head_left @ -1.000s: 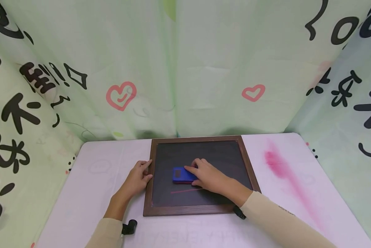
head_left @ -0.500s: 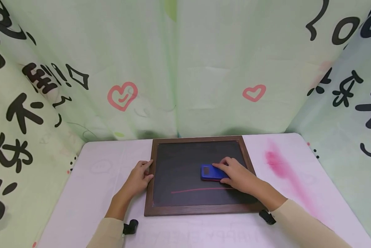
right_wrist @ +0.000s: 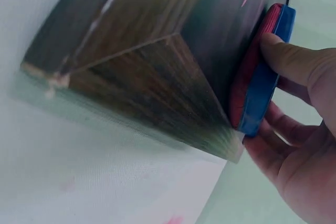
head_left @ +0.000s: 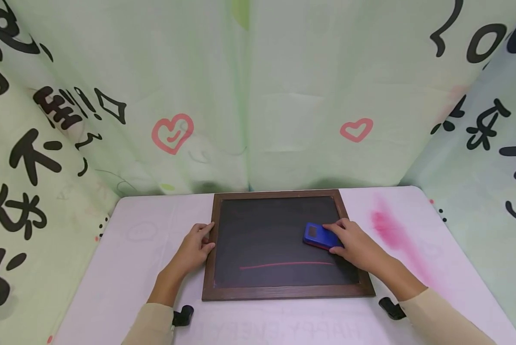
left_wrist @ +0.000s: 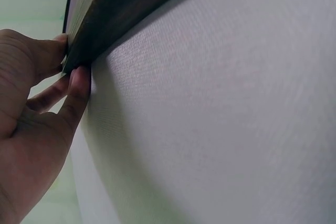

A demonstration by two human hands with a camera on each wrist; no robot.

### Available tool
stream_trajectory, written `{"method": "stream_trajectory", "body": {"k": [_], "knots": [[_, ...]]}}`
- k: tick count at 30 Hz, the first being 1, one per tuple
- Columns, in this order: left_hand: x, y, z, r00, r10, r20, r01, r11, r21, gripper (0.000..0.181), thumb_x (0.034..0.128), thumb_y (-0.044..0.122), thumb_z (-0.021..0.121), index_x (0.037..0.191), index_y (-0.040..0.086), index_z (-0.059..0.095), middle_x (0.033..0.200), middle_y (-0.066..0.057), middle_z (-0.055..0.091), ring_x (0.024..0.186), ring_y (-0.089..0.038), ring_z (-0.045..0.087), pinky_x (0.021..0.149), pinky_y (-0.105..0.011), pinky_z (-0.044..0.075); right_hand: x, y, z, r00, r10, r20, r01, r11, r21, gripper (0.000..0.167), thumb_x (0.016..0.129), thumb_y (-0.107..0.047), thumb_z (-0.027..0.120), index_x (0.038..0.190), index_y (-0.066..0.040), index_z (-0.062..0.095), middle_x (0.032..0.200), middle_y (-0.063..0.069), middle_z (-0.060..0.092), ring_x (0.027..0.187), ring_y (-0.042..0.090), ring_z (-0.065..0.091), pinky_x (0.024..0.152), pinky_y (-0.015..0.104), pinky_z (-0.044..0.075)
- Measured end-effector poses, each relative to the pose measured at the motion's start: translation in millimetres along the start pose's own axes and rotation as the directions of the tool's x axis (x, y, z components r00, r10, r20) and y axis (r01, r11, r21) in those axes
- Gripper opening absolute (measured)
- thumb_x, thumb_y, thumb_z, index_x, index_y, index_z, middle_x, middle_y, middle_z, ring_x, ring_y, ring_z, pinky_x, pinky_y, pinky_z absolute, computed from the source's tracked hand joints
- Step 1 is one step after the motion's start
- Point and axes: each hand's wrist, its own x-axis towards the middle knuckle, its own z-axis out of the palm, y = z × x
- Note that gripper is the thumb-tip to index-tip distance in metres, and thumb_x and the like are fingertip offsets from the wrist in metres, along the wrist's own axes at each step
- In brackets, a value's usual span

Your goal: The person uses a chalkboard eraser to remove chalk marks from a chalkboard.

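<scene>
A framed blackboard (head_left: 262, 230) lies on the table, with a pink chalk line (head_left: 286, 264) across its lower part. My left hand (head_left: 194, 249) holds the board's brown wooden frame at its left edge. Up close in the left wrist view, thumb and fingers (left_wrist: 79, 82) meet the edge of that frame (left_wrist: 121, 14). My right hand (head_left: 359, 243) grips a blue blackboard eraser (head_left: 318, 235), thumb on the near side and fingers on the far side. In the right wrist view the red pad (right_wrist: 247, 82) of the eraser faces the black surface, close to the right frame strip.
The pale table (head_left: 154, 215) carries a pink smudge (head_left: 385, 225) to the right of the board. Behind and at both sides hangs a light green curtain (head_left: 292, 96) with black writing and pink hearts.
My right hand has slid the eraser rightward over the board, from the middle to near the right frame, and turned it slightly. More of the chalk line shows. My left hand stays put.
</scene>
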Motion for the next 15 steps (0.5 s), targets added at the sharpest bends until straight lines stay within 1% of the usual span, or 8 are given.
{"method": "stream_trajectory", "body": {"k": [4,7,10,15], "knots": [[0.8,1.7,0.2,1.000,0.002,-0.001,-0.002,1.000,0.005,0.060,0.0939,-0.003,0.070,0.150,-0.006,0.048,0.137,-0.025,0.052,0.098,-0.025,0.060,0.082,-0.038,0.053,-0.6,0.4,-0.5,1.000,0.024,-0.007,-0.024,1.000,0.003,0.063,0.085,-0.017,0.085,0.141,-0.002,0.060,0.121,0.020,0.059,0.113,0.039,0.058,0.095,0.054,0.053],[1.5,1.6,0.7,1.000,0.001,0.001,-0.001,1.000,0.002,0.060,0.0938,-0.003,0.070,0.150,-0.006,0.048,0.138,-0.025,0.052,0.098,-0.025,0.060,0.082,-0.038,0.053,-1.1,0.0,-0.6,0.999,0.027,-0.017,-0.027,1.000,0.010,0.063,0.085,-0.016,0.085,0.140,-0.002,0.060,0.121,0.021,0.059,0.112,0.040,0.058,0.094,0.054,0.053],[2.0,0.9,1.0,1.000,0.005,-0.002,-0.005,1.000,0.000,0.060,0.0937,-0.003,0.070,0.150,-0.006,0.048,0.137,-0.025,0.053,0.098,-0.025,0.061,0.082,-0.038,0.053,0.0,-0.3,0.3,0.999,0.018,-0.026,-0.018,1.000,0.001,0.062,0.085,-0.017,0.086,0.139,-0.001,0.061,0.119,0.021,0.059,0.110,0.039,0.058,0.093,0.053,0.053],[2.4,-0.3,0.7,1.000,0.003,-0.006,-0.003,1.000,-0.002,0.060,0.0933,-0.003,0.070,0.149,-0.006,0.049,0.137,-0.025,0.053,0.099,-0.026,0.062,0.083,-0.039,0.054,6.3,-4.7,4.5,0.999,-0.022,-0.042,0.021,0.999,-0.033,0.061,0.086,-0.021,0.085,0.137,0.002,0.061,0.116,0.021,0.060,0.105,0.036,0.059,0.090,0.050,0.053]]}}
